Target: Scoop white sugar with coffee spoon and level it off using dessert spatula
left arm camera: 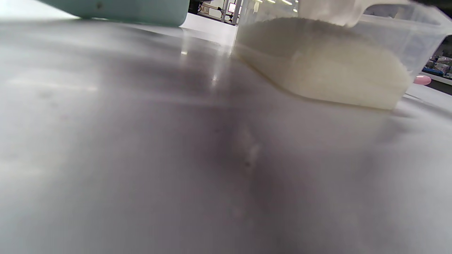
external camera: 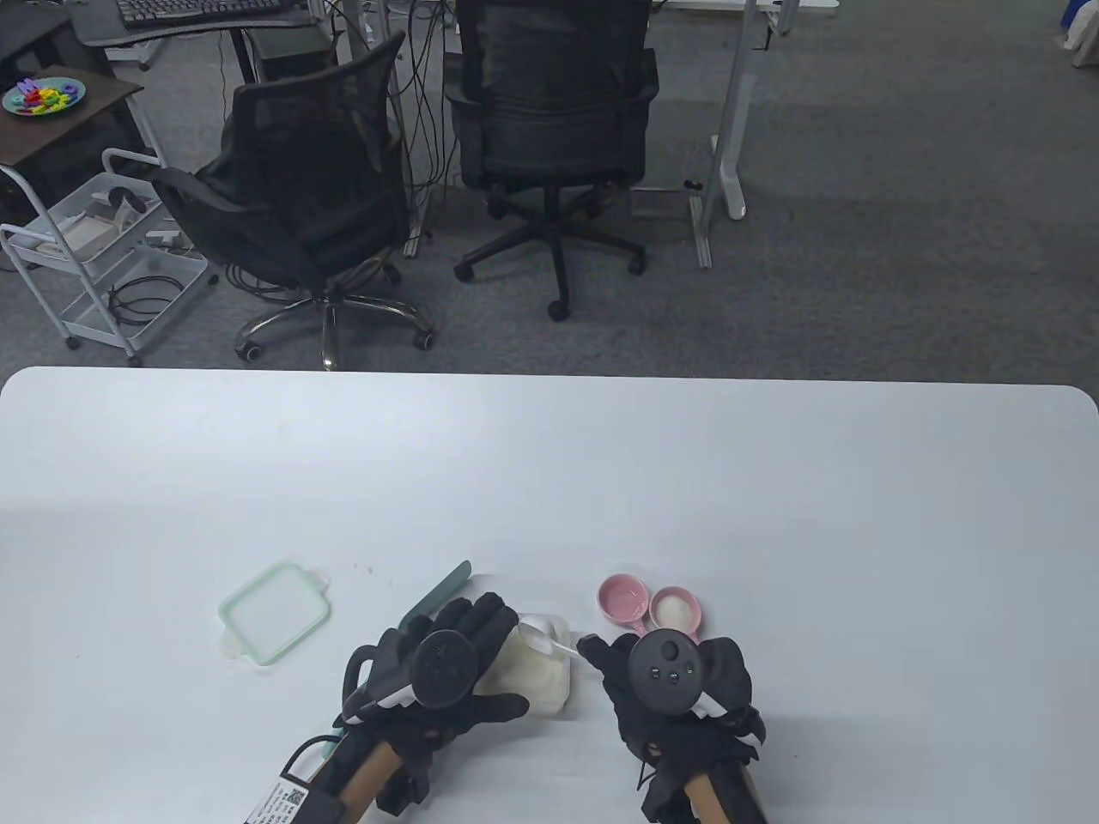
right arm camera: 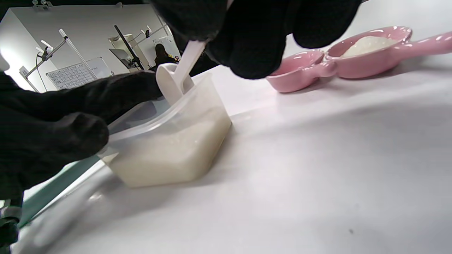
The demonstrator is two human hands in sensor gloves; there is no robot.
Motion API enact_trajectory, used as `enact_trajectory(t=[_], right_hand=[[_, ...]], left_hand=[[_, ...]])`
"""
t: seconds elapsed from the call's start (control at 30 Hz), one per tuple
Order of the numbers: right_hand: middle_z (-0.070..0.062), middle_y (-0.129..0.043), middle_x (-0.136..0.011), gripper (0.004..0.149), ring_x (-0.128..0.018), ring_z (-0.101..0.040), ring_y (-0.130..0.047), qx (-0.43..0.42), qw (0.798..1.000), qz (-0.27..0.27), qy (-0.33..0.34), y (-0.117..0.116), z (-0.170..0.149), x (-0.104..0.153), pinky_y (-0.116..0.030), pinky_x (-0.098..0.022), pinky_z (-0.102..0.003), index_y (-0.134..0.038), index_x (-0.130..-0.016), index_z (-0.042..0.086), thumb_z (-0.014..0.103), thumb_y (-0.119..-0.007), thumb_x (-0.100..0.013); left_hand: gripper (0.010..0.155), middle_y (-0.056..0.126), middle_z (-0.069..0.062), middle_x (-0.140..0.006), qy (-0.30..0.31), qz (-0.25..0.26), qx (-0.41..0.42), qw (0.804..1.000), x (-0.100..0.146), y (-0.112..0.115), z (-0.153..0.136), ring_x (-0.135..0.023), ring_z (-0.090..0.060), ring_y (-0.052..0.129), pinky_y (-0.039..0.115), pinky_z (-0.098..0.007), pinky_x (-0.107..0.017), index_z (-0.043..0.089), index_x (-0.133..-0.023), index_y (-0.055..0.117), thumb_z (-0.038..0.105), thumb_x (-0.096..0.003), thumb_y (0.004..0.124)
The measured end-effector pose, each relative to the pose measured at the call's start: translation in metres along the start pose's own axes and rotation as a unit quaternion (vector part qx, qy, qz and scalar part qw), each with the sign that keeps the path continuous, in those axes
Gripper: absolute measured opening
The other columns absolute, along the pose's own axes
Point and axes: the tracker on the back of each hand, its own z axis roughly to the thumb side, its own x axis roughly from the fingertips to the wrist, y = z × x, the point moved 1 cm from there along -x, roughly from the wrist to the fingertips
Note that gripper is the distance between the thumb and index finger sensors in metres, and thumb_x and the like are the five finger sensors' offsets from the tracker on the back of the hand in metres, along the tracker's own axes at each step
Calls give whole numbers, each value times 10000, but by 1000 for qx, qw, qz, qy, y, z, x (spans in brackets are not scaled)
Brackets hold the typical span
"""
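Office chairs (external camera: 549,129) stand on grey carpet behind the white desk (external camera: 773,515), where a lid (external camera: 275,611) and pink dishes (external camera: 650,605) lie. Right hand (external camera: 670,687) pinches the spoon (external camera: 543,639) handle, its bowl over the sugar (right arm camera: 169,148) in the tub (external camera: 537,674). Left hand (external camera: 438,665) curls its grip round the tub's rim, with the spatula (external camera: 442,590) on the desk just beyond its fingers.

Right hand (external camera: 678,687) with white coffee spoon (external camera: 543,639), seemingly over sugar container (external camera: 541,678)
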Motion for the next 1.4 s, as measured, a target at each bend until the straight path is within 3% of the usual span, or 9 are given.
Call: enact_trajectory(t=[0.37, 0.7, 1.13, 1.4], right_hand=[[-115, -793, -1010, 496, -779, -281, -889, 93, 996, 10, 16, -16, 22, -2, -646, -715, -621, -652, -1086, 212, 176, -746, -601], [-122, -805, -998, 484, -764, -284, -898, 60, 998, 28, 18, -17, 21, -2, -665, -703, -611, -666, -1080, 189, 187, -741, -601], [-149, -819, -963, 488, -714, -277, -915, -65, 995, 72, 2, -20, 5, -7, -691, -685, -594, -642, -1090, 119, 196, -705, -613], [-167, -826, -931, 492, -676, -262, -925, -186, 977, 100, -15, -24, -13, -11, -710, -667, -583, -614, -1100, 85, 193, -673, -623]], left_hand=[[985, 247, 90, -1344, -5, 1, -3, 1000, 1, 0, 1, -1267, -363, 417, 391, -686, -834, 422, -1216, 281, 825, -390, 636], [985, 245, 85, -1341, -6, 2, -7, 1000, 1, 0, 2, -1263, -366, 422, 389, -679, -839, 411, -1217, 276, 821, -395, 632], [987, 237, 79, -1340, -7, 0, -11, 1000, 1, 0, 3, -1262, -369, 417, 387, -677, -840, 405, -1218, 268, 819, -398, 629], [989, 237, 79, -1341, -7, 1, -10, 1000, 1, 0, 3, -1262, -373, 423, 388, -680, -839, 405, -1219, 271, 820, -396, 629]])
